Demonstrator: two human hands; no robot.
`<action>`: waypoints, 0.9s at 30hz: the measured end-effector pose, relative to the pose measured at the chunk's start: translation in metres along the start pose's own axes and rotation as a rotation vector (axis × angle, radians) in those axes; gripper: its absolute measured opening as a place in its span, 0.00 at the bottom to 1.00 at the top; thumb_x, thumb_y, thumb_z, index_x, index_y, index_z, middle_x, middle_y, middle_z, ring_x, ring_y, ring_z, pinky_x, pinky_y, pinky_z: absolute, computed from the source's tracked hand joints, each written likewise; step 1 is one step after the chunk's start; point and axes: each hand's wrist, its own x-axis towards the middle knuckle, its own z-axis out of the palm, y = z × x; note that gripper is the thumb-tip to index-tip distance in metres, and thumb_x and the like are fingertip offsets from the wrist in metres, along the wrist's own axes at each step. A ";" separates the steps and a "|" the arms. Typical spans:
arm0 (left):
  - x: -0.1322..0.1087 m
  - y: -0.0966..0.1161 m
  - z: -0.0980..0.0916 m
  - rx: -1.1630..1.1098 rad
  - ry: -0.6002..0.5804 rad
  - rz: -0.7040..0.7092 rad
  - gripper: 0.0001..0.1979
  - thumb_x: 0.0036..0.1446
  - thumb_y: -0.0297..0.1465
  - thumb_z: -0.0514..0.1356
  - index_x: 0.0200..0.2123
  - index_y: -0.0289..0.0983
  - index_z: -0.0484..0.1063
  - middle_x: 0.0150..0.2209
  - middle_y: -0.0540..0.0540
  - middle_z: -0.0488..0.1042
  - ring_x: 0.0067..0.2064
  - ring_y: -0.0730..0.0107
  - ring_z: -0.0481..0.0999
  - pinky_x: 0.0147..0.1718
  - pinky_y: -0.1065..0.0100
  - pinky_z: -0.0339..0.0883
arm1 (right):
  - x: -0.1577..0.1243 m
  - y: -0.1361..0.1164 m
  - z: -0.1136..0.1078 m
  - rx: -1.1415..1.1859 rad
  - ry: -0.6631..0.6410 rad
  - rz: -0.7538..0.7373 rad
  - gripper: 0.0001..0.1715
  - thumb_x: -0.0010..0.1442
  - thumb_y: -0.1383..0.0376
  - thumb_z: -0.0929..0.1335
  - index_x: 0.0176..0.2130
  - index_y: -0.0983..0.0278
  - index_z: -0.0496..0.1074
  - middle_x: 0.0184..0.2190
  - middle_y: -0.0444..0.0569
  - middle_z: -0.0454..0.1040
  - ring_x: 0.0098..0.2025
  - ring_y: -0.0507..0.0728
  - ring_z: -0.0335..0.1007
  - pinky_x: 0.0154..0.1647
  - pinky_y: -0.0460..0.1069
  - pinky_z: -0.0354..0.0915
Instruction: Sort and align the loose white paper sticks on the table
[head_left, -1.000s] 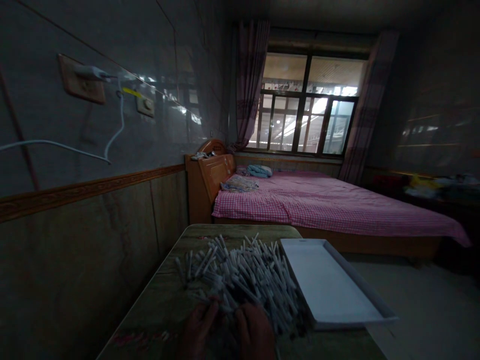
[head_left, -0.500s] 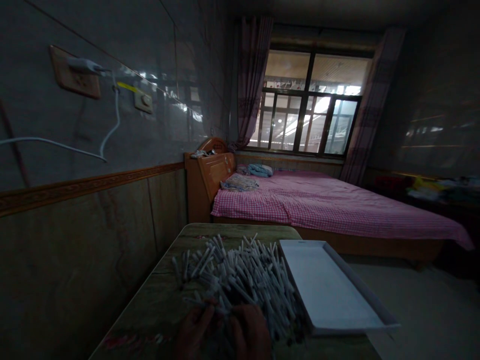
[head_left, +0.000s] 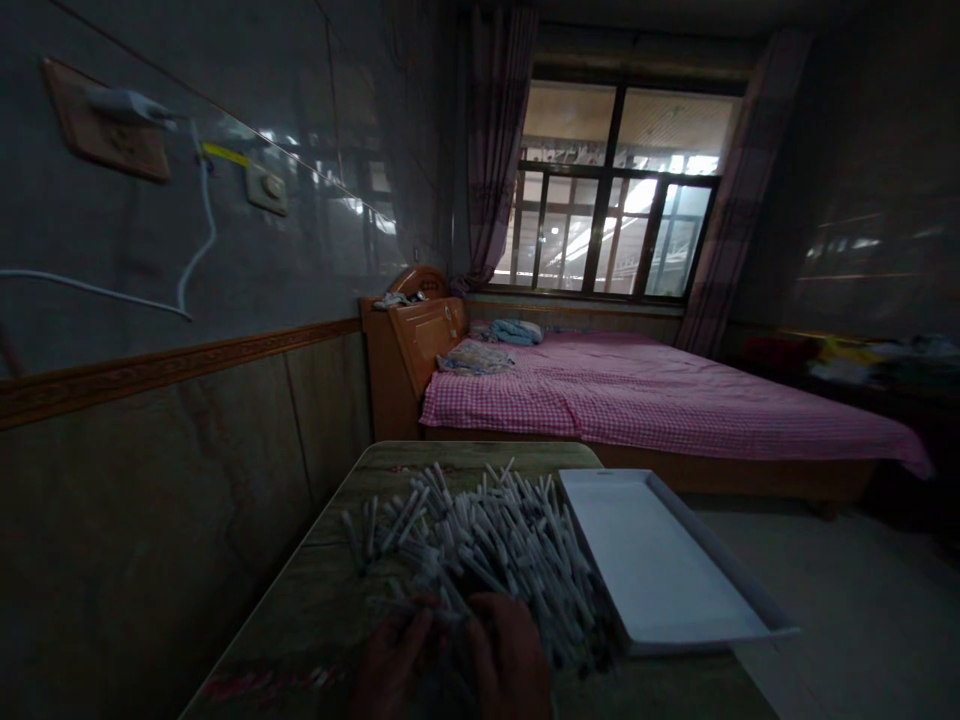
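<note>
- White sticks [head_left: 487, 540] lie heaped and crisscrossed on the table [head_left: 322, 610], just beside the tray [head_left: 720, 565].
- Left hand [head_left: 394, 660] and right hand [head_left: 510, 660] rest on the heap's near edge, the nearest reach; whether either clasps a stick, I cannot tell.

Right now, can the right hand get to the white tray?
Probably yes. The right hand is at the near edge of the stick pile; the white tray lies just to its right on the same table, with only the pile's fringe between.
</note>
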 end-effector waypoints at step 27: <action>-0.006 0.002 0.005 -0.121 0.070 -0.057 0.25 0.17 0.46 0.80 0.22 0.43 0.79 0.24 0.50 0.83 0.28 0.59 0.83 0.28 0.64 0.77 | 0.019 -0.003 -0.023 -0.028 -0.076 -0.290 0.05 0.69 0.64 0.67 0.42 0.56 0.74 0.33 0.43 0.81 0.35 0.58 0.77 0.37 0.50 0.67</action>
